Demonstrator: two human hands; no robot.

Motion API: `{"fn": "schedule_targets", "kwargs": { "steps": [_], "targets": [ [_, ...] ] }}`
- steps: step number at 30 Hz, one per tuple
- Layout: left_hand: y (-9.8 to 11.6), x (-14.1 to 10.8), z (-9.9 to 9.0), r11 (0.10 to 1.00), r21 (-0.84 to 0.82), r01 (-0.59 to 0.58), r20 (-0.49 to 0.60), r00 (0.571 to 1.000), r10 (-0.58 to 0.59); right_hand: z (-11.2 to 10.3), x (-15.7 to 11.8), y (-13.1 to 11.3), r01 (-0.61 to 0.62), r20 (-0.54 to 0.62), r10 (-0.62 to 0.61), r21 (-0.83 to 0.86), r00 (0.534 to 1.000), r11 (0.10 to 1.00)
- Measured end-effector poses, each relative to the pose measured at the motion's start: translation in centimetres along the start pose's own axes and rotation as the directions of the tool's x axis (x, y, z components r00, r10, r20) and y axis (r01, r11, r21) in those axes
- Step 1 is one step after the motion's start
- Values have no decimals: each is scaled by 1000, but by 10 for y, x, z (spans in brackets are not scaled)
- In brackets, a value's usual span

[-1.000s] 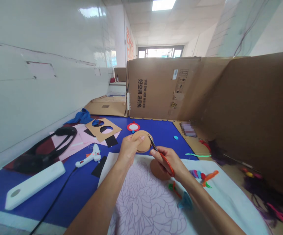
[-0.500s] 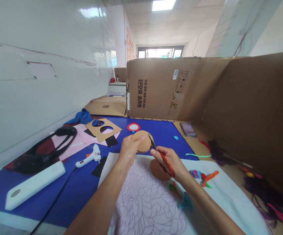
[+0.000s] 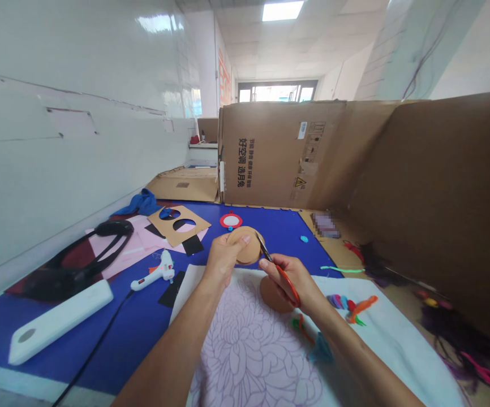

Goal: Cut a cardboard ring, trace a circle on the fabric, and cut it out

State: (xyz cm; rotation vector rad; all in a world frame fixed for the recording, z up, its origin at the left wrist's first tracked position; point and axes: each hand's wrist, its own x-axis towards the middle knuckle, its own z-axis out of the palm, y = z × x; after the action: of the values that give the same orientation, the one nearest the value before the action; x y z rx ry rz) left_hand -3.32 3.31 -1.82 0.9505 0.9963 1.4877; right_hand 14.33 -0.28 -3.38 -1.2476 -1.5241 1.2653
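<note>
Between the thumb and fingers of my left hand (image 3: 223, 257) is a round tan cardboard disc (image 3: 245, 253), held up above the table. My right hand (image 3: 289, 277) is closed round the orange-red handles of a pair of scissors (image 3: 287, 282). The dark blades point up and left and meet the disc's right edge. Below my right hand, a second brown disc (image 3: 274, 297) lies on a white cloth (image 3: 239, 362) with a flower line drawing. Green and orange pipe cleaners and a teal piece (image 3: 321, 349) are beside my right forearm.
At left are a white glue gun (image 3: 154, 276) with its cord, a long white object (image 3: 60, 322), black straps and a cardboard sheet (image 3: 169, 230) with round holes. A red-rimmed disc (image 3: 231, 220) lies ahead. Cardboard walls (image 3: 279, 158) stand behind and right. Colourful pipe cleaners (image 3: 362, 308) lie right.
</note>
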Motion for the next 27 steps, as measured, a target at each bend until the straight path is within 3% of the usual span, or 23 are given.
{"fn": "schedule_targets", "kwargs": {
  "steps": [12,27],
  "targets": [
    [-1,0,-1,1000,27,14,-8,1000,-13,-1,5,10,33,7,-33,19,999,999],
    [-1,0,0,1000,11,11,28,1000,-11,2,2,4,1,-30,-1,6,1000,1000]
  ]
}}
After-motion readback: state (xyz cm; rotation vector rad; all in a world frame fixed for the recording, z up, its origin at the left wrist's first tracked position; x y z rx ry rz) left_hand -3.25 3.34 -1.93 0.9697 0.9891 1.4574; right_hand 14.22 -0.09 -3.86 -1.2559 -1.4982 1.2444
